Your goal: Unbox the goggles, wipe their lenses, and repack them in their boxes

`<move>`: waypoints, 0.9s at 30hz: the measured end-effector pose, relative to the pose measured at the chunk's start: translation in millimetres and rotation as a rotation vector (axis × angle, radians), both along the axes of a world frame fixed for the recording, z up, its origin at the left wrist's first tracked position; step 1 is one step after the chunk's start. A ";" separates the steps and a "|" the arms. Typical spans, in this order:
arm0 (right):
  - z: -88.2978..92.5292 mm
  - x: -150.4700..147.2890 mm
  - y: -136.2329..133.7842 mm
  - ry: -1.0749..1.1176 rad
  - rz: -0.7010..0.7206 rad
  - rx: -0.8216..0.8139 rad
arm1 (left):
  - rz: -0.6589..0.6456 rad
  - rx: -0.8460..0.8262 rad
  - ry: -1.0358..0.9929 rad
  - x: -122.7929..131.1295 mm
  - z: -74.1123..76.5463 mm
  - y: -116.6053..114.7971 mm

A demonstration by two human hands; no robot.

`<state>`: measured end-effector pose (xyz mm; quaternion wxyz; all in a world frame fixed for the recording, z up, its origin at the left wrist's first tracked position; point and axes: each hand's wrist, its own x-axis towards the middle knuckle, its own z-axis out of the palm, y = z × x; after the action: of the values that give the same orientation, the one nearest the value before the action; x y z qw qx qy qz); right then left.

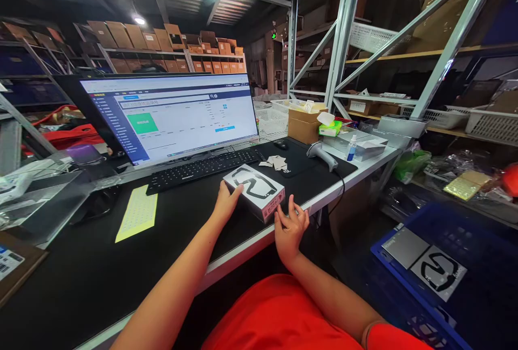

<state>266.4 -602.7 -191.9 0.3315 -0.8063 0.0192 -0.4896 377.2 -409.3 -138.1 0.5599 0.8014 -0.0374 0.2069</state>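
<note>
Steadying white box, prob.: L hand gripping side, R hand loosely open nr. corner; next likely needs R grip.

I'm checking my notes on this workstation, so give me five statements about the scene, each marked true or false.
1. The left hand holds a white rectangular cardboard box with a black printed outline. True.
2. The right hand rests on the black computer mouse. False: it is beside the cardboard box.
3. The yellow paper sheet lies to the right of the black rectangular keyboard. False: it lies by the keyboard's left end.
4. A grey plastic handheld scanner lies to the right of the keyboard. True.
5. A blue plastic crate holds grey-and-white boxes. True.
</note>
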 end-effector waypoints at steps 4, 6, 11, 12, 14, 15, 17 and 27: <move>-0.5 -2.2 0.3 -0.013 -0.023 -0.064 | 0.006 -0.004 0.005 0.9 -1.3 0.1; -0.9 -3.9 0.6 0.000 -0.013 -0.105 | 0.010 -0.008 0.005 1.5 -1.8 0.0; -2.4 -5.9 1.4 0.017 -0.002 -0.119 | 0.010 -0.033 0.005 2.4 -3.4 0.6; -2.6 -5.8 1.5 0.014 -0.006 -0.125 | 0.008 -0.039 0.005 2.5 -3.7 0.7; -2.9 -5.7 2.1 0.015 -0.008 -0.147 | 0.007 -0.045 0.006 2.7 -4.1 0.8; -3.1 -5.8 2.6 0.020 -0.006 -0.159 | 0.007 -0.045 0.007 2.8 -4.1 0.7; -3.3 -6.2 3.9 0.035 -0.005 -0.178 | 0.009 -0.041 0.012 2.9 -3.9 0.6; -3.4 -7.6 7.8 0.134 0.007 -0.257 | 0.030 -0.012 0.017 2.7 -2.2 0.0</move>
<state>258.8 -594.9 -195.3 0.2252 -0.8730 -0.0244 -0.4319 379.9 -409.2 -140.3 0.5619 0.8003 -0.0194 0.2084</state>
